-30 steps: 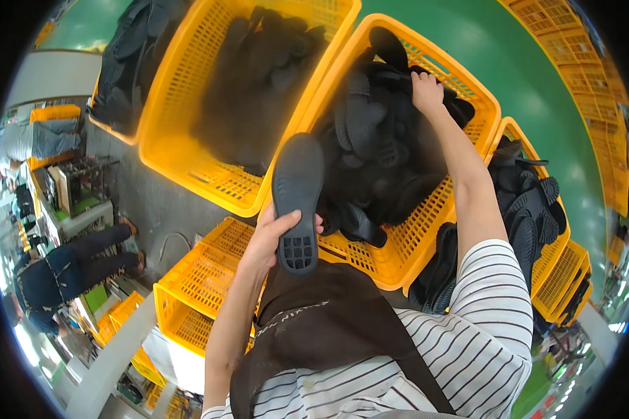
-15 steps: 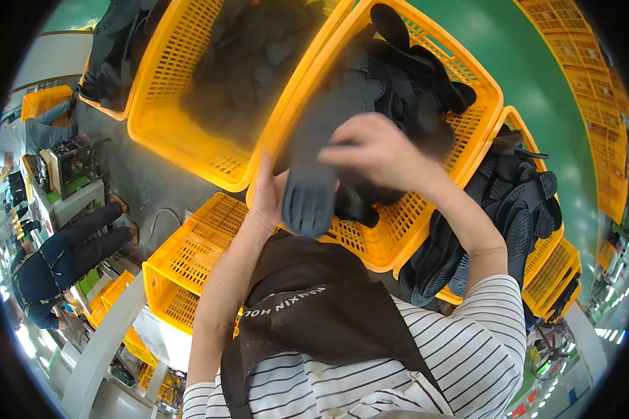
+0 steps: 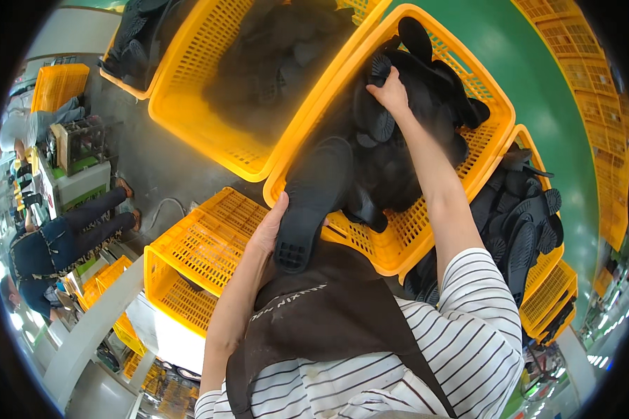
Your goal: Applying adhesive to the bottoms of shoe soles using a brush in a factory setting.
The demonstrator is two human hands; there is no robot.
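Note:
My left hand (image 3: pixel 269 230) grips a black shoe sole (image 3: pixel 311 206) by its heel end, holding it up over the near rim of a yellow plastic basket (image 3: pixel 486 94). That basket is heaped with black soles (image 3: pixel 426 140). My right hand (image 3: pixel 390 94) reaches far into the heap and closes on a round-ended black sole (image 3: pixel 376 112) there. I wear a striped shirt and a dark apron.
A second yellow basket (image 3: pixel 189 105) of dark soles sits to the left, a third (image 3: pixel 538 272) to the right, with an open yellow crate (image 3: pixel 189 258) below. A seated person in jeans (image 3: pixel 56 237) works at the far left. Green floor (image 3: pixel 545 84) lies beyond.
My right hand has come off the sole in front of me and reached back into the basket's heap. My left hand keeps the sole, now held lower and tilted.

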